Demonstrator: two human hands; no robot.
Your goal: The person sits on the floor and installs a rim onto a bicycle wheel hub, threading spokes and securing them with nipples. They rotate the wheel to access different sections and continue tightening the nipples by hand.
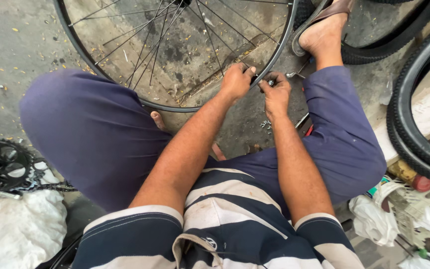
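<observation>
I sit over a stained concrete floor (21,45) strewn with yellow flecks. A cluster of small metal bits (266,124) lies on it below my wheel rim (274,55), and black tyres (414,144) rest at my right, a white sack (18,231) at my left.

Rim (175,107) w/ spokes (150,45) is blocking 12 o'clock; only thin gaps btwn spokes are opening through. Both hands (236,81) (276,92) are crowding the rim at 1 o'clock. Knees are walling off 9 and 3. Foot in sandal (324,30) and tires (414,129) are closing 2 o'clock. Bare floor (11,55) at 10 o'clock is offering passing room. Chainring (1,167) on white bag is sitting at 8.
</observation>
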